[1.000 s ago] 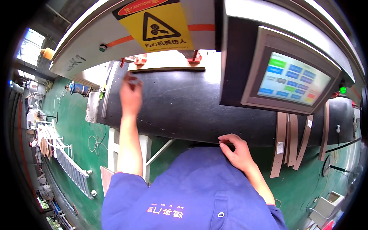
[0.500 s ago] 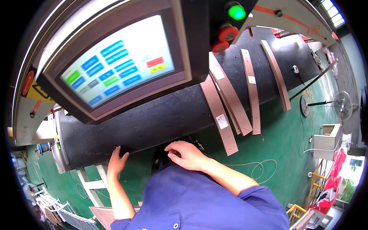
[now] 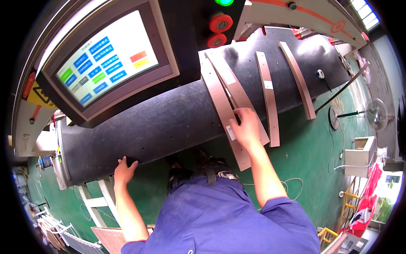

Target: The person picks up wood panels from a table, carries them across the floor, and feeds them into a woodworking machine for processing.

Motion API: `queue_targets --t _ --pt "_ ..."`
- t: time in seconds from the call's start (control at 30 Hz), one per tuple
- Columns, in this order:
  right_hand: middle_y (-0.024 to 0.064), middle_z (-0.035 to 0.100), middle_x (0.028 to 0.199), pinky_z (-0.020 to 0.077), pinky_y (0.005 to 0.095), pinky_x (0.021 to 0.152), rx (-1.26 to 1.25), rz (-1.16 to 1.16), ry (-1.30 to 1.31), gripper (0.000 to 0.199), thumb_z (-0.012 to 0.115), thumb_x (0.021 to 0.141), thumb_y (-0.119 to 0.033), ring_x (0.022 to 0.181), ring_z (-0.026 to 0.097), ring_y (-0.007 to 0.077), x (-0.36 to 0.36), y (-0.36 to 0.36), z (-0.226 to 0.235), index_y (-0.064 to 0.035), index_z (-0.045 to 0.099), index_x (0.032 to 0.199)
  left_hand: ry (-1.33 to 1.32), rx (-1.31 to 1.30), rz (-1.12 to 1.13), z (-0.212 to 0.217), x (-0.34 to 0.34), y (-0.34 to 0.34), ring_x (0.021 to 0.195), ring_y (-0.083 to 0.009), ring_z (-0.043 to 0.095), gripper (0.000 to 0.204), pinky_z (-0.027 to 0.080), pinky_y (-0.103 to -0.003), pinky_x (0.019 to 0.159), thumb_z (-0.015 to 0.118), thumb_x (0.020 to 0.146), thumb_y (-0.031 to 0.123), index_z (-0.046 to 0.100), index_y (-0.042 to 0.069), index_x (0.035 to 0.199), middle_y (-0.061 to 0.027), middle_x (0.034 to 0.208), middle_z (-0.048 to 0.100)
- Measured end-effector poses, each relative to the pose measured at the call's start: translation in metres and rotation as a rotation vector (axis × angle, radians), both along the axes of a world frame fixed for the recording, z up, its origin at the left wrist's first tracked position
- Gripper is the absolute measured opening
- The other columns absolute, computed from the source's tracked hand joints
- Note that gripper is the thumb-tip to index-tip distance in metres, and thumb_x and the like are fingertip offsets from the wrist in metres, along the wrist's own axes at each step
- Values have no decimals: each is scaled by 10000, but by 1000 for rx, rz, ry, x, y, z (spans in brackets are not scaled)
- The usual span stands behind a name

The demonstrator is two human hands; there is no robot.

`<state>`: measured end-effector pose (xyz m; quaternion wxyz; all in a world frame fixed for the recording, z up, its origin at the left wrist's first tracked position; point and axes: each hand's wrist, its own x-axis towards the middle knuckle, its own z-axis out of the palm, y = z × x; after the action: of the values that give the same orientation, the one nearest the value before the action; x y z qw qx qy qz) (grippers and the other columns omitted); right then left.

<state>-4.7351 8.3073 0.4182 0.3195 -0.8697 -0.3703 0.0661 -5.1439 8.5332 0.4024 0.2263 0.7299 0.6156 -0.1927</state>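
Observation:
My left hand (image 3: 125, 170) is at the near edge of the long black table (image 3: 139, 131), fingers spread, holding nothing. My right hand (image 3: 248, 128) is over the nearest brown board (image 3: 222, 103), beside its white label. Its thumb stands apart from the loosely bent fingers, and I see no grip around the board. A second brown board (image 3: 237, 86) lies slantwise just right of the first, touching or nearly touching it at the far end. Two more boards, a labelled one (image 3: 268, 101) and a curved-looking one (image 3: 298, 80), lie further right. Several of the boards stick out past the table's near edge.
A touch-screen panel (image 3: 108, 59) overhangs the table at upper left, with red buttons (image 3: 220, 22) beside it. A tape measure (image 3: 320, 74) lies on the table's right part. A fan (image 3: 375, 115) and a grey box (image 3: 360, 154) stand on the green floor.
My right hand has moved from in front of my body, forward and right, to the nearest board. My left hand has stayed at the table's edge. The view has shifted slightly.

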Motion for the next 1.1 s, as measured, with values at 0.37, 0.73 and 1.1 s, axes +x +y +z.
queue_targets --t 0.37,0.73,1.1 --pt "194 556 1236 483 471 946 -313 -197 43 748 778 699 -248 1137 562 385 49 -23 -37 -50 461 1347 2 52 30 -17 -6 -24 1430 -443 284 886 343 -477 1129 601 877 538 249 74 1544 -243 1592 195" --pt "147 558 1246 456 415 999 -91 -239 242 722 752 656 -194 1178 556 329 20 -58 -17 -70 493 1319 -251 268 121 -45 -8 -36 1399 -447 327 711 306 -470 1143 669 874 379 422 26 1439 -265 1510 360" --pt "128 588 1163 484 356 966 -180 307 388 715 790 572 -126 1109 600 289 -25 -105 43 -52 550 1240 -1421 -157 599 14 103 -59 928 -190 665 521 501 -340 871 469 1033 319 332 56 1461 -145 1312 548"
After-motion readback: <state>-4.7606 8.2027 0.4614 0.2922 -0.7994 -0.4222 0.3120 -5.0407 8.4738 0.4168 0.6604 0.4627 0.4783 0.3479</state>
